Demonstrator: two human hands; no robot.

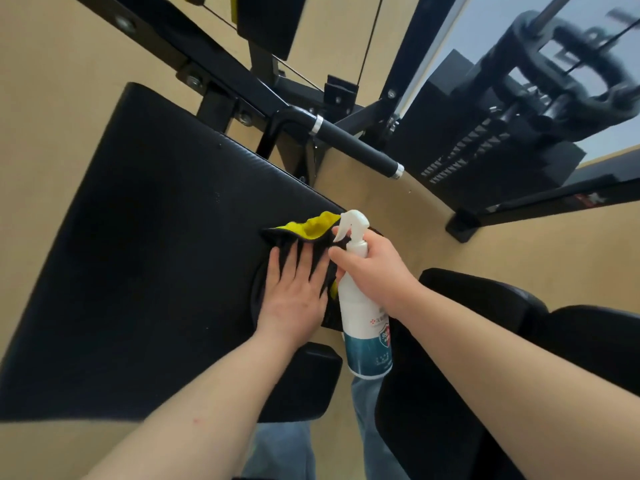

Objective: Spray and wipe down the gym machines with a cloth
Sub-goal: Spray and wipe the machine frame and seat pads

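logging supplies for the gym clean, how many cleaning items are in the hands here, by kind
White plastic spray bottle with a teal label, held in the right hand: 1
Black and yellow microfibre cloth, pressed flat on the black padded bench under the left hand: 1
Total: 2

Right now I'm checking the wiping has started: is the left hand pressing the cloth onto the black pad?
Touching. The head view shows the left hand lying flat with fingers spread on the cloth, which lies on the pad.
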